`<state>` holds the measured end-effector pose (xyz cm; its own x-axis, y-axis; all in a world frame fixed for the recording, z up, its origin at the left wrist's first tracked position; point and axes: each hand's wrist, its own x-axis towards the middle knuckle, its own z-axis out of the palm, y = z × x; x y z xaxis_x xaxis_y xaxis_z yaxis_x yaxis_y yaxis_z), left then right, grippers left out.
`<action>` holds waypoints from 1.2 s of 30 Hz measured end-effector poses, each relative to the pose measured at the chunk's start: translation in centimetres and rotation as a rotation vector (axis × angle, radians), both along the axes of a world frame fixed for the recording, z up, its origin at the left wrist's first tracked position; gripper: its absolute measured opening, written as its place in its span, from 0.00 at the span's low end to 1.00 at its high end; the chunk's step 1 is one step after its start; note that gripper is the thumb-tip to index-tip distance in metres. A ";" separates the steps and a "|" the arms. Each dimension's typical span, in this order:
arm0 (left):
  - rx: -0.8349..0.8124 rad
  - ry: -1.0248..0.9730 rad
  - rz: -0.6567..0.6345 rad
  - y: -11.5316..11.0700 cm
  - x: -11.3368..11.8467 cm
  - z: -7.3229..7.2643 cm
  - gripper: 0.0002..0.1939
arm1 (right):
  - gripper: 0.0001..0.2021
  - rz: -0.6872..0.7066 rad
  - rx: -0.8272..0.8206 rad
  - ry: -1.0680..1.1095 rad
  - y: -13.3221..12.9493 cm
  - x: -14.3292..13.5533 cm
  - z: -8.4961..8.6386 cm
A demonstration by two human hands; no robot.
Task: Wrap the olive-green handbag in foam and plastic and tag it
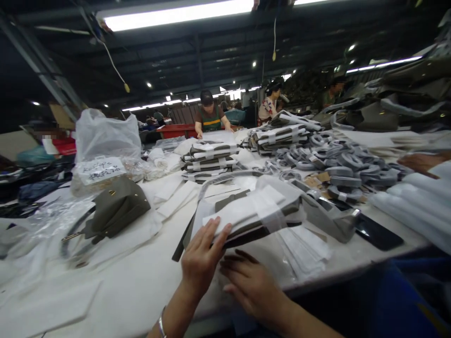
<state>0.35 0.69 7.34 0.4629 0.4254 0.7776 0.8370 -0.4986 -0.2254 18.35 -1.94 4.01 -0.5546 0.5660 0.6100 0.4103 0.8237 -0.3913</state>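
1. The cloth bundle [243, 211] lies on the bench [158, 279], right of the bag [120, 206].
2. We judge it light, soft and floppy, its layers prone to slip; we'd hold it at the clear band [273, 216].
3. Its long axis slants, far end pointing away from the bag.
4. Our left hand [200, 256] rests on its bag-side end, pinch uncertain; our right hand's [255, 286] fingers sit loosely apart.

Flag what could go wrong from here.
Bundle: the left hand rests on its left end only, so its layers might slip out of line if pushed.
Sheets: fanned out on the bundle's near side, close to the table edge; a brush of the right hand might scatter them.
Phone: also near that edge; a knock could send it off.
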 end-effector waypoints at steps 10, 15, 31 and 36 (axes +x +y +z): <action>-0.030 0.003 0.029 -2.3 1.4 -5.5 0.23 | 0.13 -0.166 -0.081 0.061 6.1 3.9 5.9; -0.053 -0.001 0.041 -2.8 2.3 -6.2 0.24 | 0.12 -0.321 -0.465 -0.277 15.0 -1.0 6.2; -0.025 -0.113 0.025 -2.3 2.3 -6.6 0.24 | 0.10 -0.201 -1.091 0.041 21.0 -7.5 3.9; -0.045 -0.122 0.022 -2.3 2.4 -6.2 0.23 | 0.14 -0.020 -1.056 0.265 18.6 -6.5 5.9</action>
